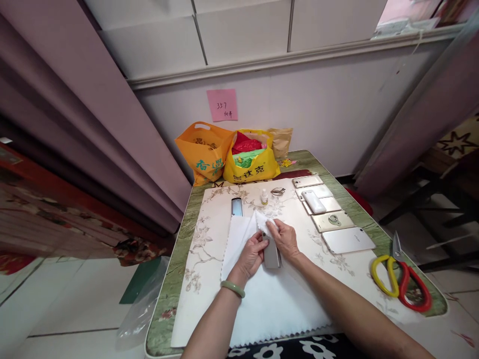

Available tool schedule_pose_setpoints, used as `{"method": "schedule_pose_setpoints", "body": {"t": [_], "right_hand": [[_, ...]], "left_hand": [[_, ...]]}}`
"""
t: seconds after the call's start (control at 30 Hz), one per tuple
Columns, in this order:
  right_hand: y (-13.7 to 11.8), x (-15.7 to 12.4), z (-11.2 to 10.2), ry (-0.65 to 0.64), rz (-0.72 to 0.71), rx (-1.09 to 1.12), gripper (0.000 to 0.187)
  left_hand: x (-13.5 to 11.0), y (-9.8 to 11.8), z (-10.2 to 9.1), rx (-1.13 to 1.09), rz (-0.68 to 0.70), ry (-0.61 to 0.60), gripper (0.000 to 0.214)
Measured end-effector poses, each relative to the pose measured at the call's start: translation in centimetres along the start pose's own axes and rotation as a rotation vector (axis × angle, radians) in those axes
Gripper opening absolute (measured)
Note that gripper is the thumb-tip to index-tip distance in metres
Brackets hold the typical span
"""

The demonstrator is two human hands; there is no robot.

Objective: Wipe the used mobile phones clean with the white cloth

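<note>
My left hand (pixel 251 254), with a green bangle on the wrist, grips a slim grey mobile phone (pixel 272 257) by its left side near the top. My right hand (pixel 284 239) pinches a corner of a white cloth (pixel 277 304) with zigzag edges, folded up against the phone's upper end. The rest of the cloth spreads flat beneath both hands. Just beyond the cloth's far left edge lies a dark phone with a bluish screen (pixel 236 206). A small white bottle (pixel 264 197) stands past my hands, with a small metal object (pixel 278 191) beside it.
Several phones (pixel 348 240) lie in a column on the right, one small white phone (pixel 313 202) on top. Red-and-yellow-handled scissors (pixel 397 269) rest near the right edge. Orange bag (pixel 205 149), yellow bag (pixel 252 172) and brown pouch (pixel 281 142) stand along the wall.
</note>
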State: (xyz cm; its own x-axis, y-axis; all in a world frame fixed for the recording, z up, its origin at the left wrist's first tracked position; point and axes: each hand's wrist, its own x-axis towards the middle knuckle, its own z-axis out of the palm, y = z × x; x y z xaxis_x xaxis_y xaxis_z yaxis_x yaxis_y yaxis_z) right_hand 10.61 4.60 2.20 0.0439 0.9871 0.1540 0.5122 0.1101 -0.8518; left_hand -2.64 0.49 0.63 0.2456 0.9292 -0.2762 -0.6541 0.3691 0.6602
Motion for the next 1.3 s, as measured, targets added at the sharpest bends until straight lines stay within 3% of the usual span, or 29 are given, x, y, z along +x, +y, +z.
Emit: {"method": "schedule_pose_setpoints", "body": {"t": [0.1, 0.2, 0.33, 0.47, 0.6, 0.67, 0.8, 0.93, 1.13, 1.3], "right_hand": [[0.5, 0.7, -0.3, 0.053, 0.119, 0.304, 0.046], [0.7, 1.2, -1.0, 0.006, 0.209, 0.595, 0.046], [0.2, 0.5, -2.2, -0.117, 0.194, 0.690, 0.049], [-0.8, -1.1, -3.2, -0.246, 0.047, 0.607, 0.050], [-1.5, -2.4, -3.2, -0.366, -0.304, 0.330, 0.040], [-1.7, -3.1, -3.0, -0.271, -0.392, 0.242, 0.037], [-2.0, -4.7, -3.4, 0.028, -0.390, 0.220, 0.038], [-1.9, -6.2, -3.4, 0.006, -0.594, -0.006, 0.030], [-0.8, -5.4, -1.2, -0.039, -0.389, -0.177, 0.025], [-1.8, -5.6, -2.2, -0.104, -0.491, -0.132, 0.015]], "left_hand": [[-0.2, 0.1, 0.3, 0.023, 0.004, 0.032, 0.042], [-0.2, 0.0, 0.6, 0.006, 0.050, 0.094, 0.041], [0.1, -0.6, 0.8, -0.006, 0.092, 0.179, 0.038], [0.1, -0.6, 0.8, -0.056, 0.083, 0.216, 0.044], [0.0, 0.2, 0.8, -0.230, -0.045, 0.138, 0.055], [0.0, 0.5, 0.8, -0.299, -0.057, 0.131, 0.054], [0.2, 0.5, 0.7, -0.383, -0.006, 0.213, 0.039], [0.6, 0.3, 0.5, -0.398, -0.017, 0.197, 0.033], [0.5, 0.4, 0.6, -0.337, -0.081, 0.207, 0.034], [-0.7, 0.0, -0.2, -0.250, -0.046, 0.203, 0.038]]}}
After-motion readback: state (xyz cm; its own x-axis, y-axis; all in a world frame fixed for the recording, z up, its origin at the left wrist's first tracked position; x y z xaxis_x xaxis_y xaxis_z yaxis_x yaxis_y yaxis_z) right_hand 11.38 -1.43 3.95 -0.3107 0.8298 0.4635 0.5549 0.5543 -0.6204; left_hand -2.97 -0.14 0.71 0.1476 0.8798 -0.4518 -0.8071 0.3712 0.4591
